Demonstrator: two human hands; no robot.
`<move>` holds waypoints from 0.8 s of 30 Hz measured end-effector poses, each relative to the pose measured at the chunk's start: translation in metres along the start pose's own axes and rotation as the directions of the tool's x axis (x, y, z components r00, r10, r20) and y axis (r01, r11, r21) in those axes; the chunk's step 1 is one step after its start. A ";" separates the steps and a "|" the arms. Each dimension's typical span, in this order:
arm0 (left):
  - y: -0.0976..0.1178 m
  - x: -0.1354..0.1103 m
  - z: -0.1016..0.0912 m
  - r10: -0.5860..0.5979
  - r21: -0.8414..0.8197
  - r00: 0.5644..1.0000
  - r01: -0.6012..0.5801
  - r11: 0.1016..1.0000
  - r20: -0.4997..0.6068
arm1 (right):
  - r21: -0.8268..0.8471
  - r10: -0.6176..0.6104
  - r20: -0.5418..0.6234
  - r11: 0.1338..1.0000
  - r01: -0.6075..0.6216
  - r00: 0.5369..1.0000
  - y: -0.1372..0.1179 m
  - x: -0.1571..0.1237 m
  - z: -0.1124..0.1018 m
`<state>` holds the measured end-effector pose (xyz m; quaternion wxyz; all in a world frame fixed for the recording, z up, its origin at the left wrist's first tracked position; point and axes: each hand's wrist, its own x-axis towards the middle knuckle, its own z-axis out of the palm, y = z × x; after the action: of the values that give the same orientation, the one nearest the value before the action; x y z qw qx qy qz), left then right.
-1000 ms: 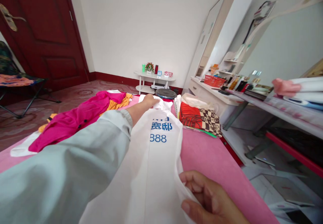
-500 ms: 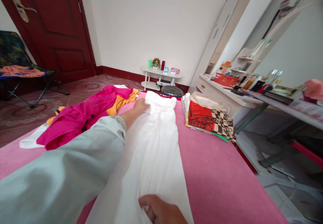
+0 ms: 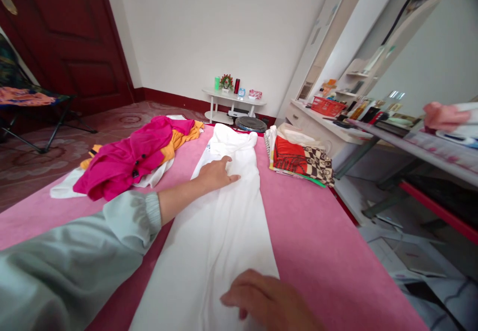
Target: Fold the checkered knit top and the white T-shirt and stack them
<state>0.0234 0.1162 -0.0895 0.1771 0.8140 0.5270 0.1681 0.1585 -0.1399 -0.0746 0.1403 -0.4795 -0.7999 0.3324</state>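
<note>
A long white garment (image 3: 239, 211) lies folded lengthwise down the bed, with creases along its middle and a bunched far end. My left hand (image 3: 216, 173) rests on its upper part, thumb and forefinger spread, holding nothing. Over the near part of the cloth is my right hand (image 3: 271, 298), slightly blurred, its fingers loosely bent and apart with no cloth between them. Whether it touches the garment I cannot tell.
A heap of clothes with a magenta garment (image 3: 123, 159) and an orange one (image 3: 182, 137) lies left on the pink bed cover (image 3: 309, 251). Folded clothes (image 3: 295, 157) are stacked at the right. Beyond stand a small white table (image 3: 233, 94) and a dressing table (image 3: 336, 127).
My left hand has let go of the garment's far left edge and moved nearer, onto its middle. My right hand has released the near fold and shifted right. The view has tilted slightly.
</note>
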 end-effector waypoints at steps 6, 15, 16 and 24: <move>-0.009 -0.032 -0.007 0.097 -0.017 0.989 -0.096 0.995 0.108 | -0.082 0.274 -0.045 0.957 -0.277 0.961 0.002 -0.050 -0.037; -0.028 -0.045 0.011 0.225 -0.234 0.974 -0.215 0.948 0.018 | -0.161 0.179 0.004 0.971 -0.176 0.984 -0.010 -0.059 -0.025; -0.029 -0.047 0.011 0.211 -0.235 0.977 -0.202 0.951 0.011 | -0.184 0.164 0.014 0.970 -0.159 0.986 -0.007 -0.059 -0.023; -0.019 -0.059 0.005 0.211 -0.026 0.976 -0.212 0.977 -0.050 | -0.276 0.208 0.229 0.951 -0.141 0.951 0.002 -0.038 -0.043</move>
<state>-0.0122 0.0684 -0.1080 0.1584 0.8585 0.4387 0.2132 0.2020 -0.1554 -0.0405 -0.0572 -0.5161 -0.8016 0.2964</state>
